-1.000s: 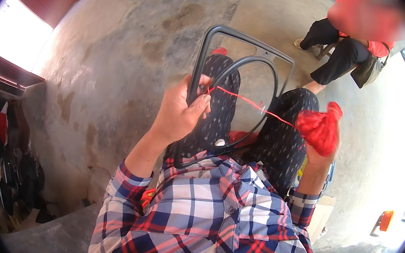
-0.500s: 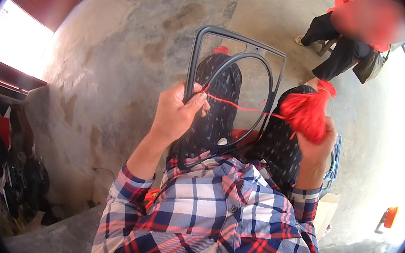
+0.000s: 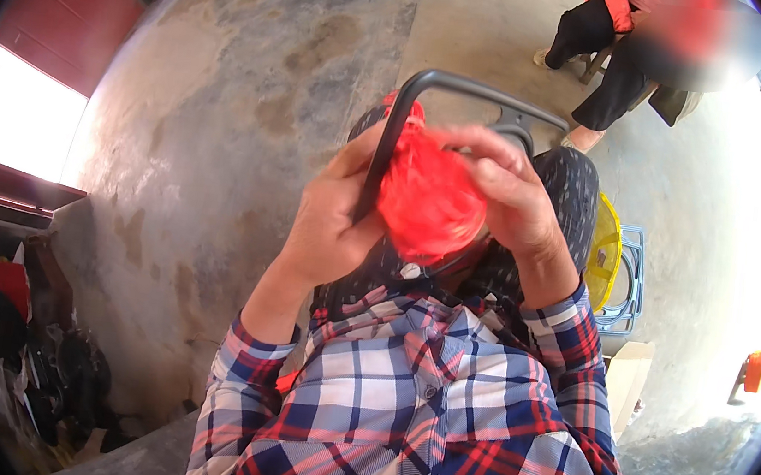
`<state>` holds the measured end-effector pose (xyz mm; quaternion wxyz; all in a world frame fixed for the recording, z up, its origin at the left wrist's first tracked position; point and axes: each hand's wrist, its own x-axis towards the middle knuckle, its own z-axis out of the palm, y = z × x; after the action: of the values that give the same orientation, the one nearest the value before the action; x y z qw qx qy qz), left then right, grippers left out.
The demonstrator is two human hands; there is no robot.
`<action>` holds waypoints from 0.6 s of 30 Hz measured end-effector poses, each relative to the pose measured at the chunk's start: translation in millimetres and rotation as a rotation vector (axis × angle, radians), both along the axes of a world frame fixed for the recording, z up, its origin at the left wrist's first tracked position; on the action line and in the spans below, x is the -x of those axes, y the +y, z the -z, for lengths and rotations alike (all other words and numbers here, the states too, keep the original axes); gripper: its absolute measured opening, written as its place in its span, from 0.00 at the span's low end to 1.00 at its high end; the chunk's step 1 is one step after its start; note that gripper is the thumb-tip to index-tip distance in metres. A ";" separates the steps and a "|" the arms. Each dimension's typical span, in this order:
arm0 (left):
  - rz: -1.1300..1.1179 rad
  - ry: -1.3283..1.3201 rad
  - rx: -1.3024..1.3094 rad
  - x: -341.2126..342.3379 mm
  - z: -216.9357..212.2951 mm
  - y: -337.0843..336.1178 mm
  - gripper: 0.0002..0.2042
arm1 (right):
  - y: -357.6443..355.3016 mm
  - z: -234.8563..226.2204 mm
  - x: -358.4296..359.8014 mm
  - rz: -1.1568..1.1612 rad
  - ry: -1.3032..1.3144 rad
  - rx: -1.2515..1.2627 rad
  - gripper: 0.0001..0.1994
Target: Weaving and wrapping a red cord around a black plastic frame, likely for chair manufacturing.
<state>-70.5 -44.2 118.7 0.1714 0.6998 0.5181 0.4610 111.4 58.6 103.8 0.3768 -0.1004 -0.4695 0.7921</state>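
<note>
Head view: the left hand (image 3: 331, 223) was closed around the left bar of a dark metal frame (image 3: 470, 87), held upright over the person's lap. The right hand (image 3: 510, 195) was closed over a bundle of red cord (image 3: 429, 201), pressing it against the frame just right of the left hand; the two hands nearly touched. The bundle sat between both hands, near the frame's top left corner. Plaid shirt sleeves (image 3: 573, 350) covered both forearms. Far right, another person (image 3: 622, 59) sat on the concrete floor (image 3: 257, 85). A yellow basket (image 3: 603, 252) lay just right of the lap.
</note>
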 end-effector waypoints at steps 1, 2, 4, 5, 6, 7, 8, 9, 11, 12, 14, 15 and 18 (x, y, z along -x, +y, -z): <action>0.068 -0.079 -0.019 3.4 5.1 0.4 0.19 | 6.6 18.2 -1.2 0.002 0.000 -0.002 0.11; 0.147 -0.206 -0.049 2.6 9.9 -0.2 0.20 | 15.6 40.6 -5.3 -0.121 0.097 0.149 0.11; 0.193 -0.308 0.021 0.4 7.9 -0.8 0.21 | 14.3 64.9 -6.3 -0.146 0.129 0.489 0.11; 0.229 -0.403 0.085 -0.4 5.9 0.0 0.22 | 15.0 82.2 2.8 -0.160 0.071 0.594 0.12; 0.259 -0.472 0.136 1.5 5.2 -1.9 0.23 | 4.8 64.4 14.7 -0.200 0.127 0.650 0.14; 0.259 -0.477 0.147 1.9 4.0 -1.9 0.23 | -4.7 40.6 21.9 -0.229 0.183 0.705 0.16; 0.264 -0.471 0.165 0.5 2.1 -0.1 0.23 | -3.8 32.4 24.7 -0.216 0.187 0.715 0.16; 0.262 -0.463 0.183 0.0 2.0 0.6 0.23 | 2.6 28.3 29.5 -0.341 0.322 0.719 0.17; 0.251 -0.500 0.185 -1.4 2.9 2.4 0.21 | 10.5 25.7 34.2 -0.474 0.457 0.722 0.18; 0.195 -0.394 0.203 -0.9 2.2 3.2 0.20 | 13.0 24.1 35.4 -0.418 0.437 0.729 0.18; 0.131 -0.288 0.218 0.7 2.1 2.6 0.19 | 23.0 32.5 36.0 -0.347 0.387 0.716 0.17; 0.072 -0.292 0.248 2.8 5.1 -0.8 0.15 | 26.7 42.1 35.5 -0.357 0.385 0.719 0.17; -0.016 -0.326 0.214 5.6 8.6 -3.0 0.04 | 37.9 79.1 23.7 0.164 0.127 0.715 0.14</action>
<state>-76.1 -47.1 110.1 0.3226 0.5895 0.5351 0.5120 87.7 96.5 24.7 0.4085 -0.2135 -0.1295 0.8779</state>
